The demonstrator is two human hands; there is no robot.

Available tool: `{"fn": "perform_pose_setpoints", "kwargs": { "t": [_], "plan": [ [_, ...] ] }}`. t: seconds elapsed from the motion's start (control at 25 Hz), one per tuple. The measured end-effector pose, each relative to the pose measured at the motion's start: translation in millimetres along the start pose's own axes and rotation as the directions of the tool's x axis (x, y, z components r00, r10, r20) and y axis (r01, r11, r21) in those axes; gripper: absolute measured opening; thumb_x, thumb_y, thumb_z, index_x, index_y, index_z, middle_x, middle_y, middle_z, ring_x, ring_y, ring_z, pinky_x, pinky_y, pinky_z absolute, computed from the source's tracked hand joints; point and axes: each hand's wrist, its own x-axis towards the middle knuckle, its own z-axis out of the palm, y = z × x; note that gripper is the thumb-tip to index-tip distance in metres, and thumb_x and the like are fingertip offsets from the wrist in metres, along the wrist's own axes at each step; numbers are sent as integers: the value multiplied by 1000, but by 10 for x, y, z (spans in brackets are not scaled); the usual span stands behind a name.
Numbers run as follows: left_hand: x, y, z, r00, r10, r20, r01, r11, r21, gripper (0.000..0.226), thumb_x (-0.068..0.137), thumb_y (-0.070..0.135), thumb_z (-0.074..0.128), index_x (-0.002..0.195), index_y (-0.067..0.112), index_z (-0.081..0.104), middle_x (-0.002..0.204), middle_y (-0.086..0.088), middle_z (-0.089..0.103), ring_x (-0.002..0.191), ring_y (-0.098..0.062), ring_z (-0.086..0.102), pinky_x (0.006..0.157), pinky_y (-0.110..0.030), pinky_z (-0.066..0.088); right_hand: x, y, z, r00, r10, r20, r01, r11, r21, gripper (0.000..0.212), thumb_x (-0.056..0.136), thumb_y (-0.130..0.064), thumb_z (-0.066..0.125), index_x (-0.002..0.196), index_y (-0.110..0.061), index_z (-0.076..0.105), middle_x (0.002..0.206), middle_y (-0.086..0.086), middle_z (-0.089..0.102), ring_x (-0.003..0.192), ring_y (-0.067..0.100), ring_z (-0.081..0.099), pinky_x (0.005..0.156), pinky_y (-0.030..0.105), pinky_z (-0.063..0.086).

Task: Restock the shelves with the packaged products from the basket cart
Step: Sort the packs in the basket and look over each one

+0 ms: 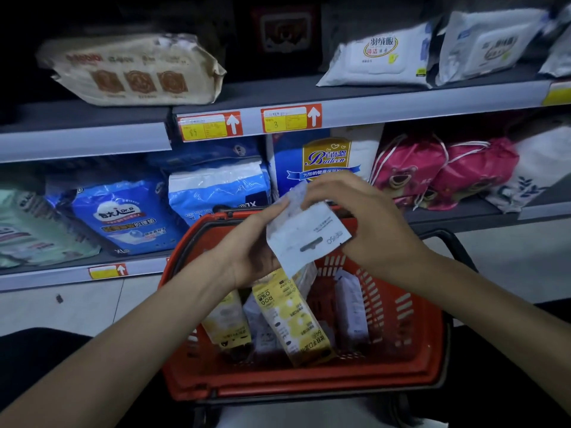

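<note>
A red basket cart (pixel 401 375) stands in front of me, below the shelves. Both hands hold a white flat packet (pixel 304 233) above its far rim. My left hand (pixel 247 251) grips the packet's left edge, and my right hand (pixel 367 223) curls over its top right corner. Under the left hand a yellow and white packet (pixel 290 316) stands tilted in the basket. Another yellow packet (pixel 225 322) and white packets (pixel 350 304) lie beside it.
The lower shelf (pixel 61 274) carries blue packs (pixel 123 214), a blue and white box (pixel 321 156) and pink drawstring bags (pixel 432 171). The upper shelf (pixel 401 103) holds a beige pack (pixel 133 69) and white wipes packs (pixel 380 54). Price tags with arrows (pixel 210 126) sit on its edge.
</note>
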Motion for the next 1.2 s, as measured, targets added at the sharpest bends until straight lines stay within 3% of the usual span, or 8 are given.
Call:
{"fn": "perform_pose_setpoints", "kwargs": {
  "t": [0.12,0.2,0.32,0.48,0.64,0.8,1.04,1.2],
  "plan": [
    [-76,4,-11,994,108,35,-106,993,-42,48,97,43,65,135,13,66,127,-10,74,111,-26,73,91,-40,63,-15,29,-44,941,331,-65,-309,924,226,54,85,-6,82,130,-27,60,124,-2,61,112,10,66,86,35,59],
    [-110,-21,6,984,170,43,-169,985,-27,57,94,42,67,143,12,60,139,-10,68,128,-26,66,108,-43,54,-81,32,-104,870,488,63,-455,748,484,33,91,4,73,117,-16,68,104,3,73,91,14,74,77,31,59],
    [-155,-30,33,958,282,51,-277,957,-89,69,91,36,70,152,10,50,143,-11,65,127,-24,66,104,-42,56,-199,-32,-155,789,579,205,-574,577,581,20,99,-7,62,111,-12,77,108,8,79,101,25,76,86,40,62],
    [-308,127,78,882,462,94,-445,882,-156,53,91,27,72,140,16,55,132,-8,70,114,-22,72,91,-38,61,-197,-114,-299,819,460,343,-474,205,856,52,96,-44,56,132,-9,68,139,16,65,128,33,63,105,53,52],
    [-486,348,255,804,591,68,-572,800,-182,45,91,21,67,135,17,59,130,-8,70,112,-19,72,90,-37,62,-127,-224,-327,948,269,167,-292,536,792,70,82,-12,82,146,-15,54,137,11,67,128,28,64,105,41,53],
    [-638,513,408,760,647,62,-625,753,-204,52,96,22,65,145,7,55,145,-12,62,127,-25,64,98,-42,60,35,-455,-351,945,300,-131,-156,764,627,60,75,-6,83,131,-19,67,118,-1,77,111,17,73,89,28,59],
    [-978,796,649,639,769,12,-767,636,81,37,93,39,68,114,9,63,111,-9,76,100,-22,75,82,-39,63,211,-982,-492,940,189,-283,-21,861,508,65,72,-14,83,129,-37,62,115,-25,74,108,-4,69,82,13,57],
    [-1429,1238,779,484,868,111,-770,362,526,36,100,49,58,106,15,66,88,-9,72,69,-20,73,57,-37,59,482,-1317,-597,876,227,-425,50,834,550,62,64,-21,81,116,-47,64,101,-31,75,95,-9,70,72,9,56]
  ]
}}
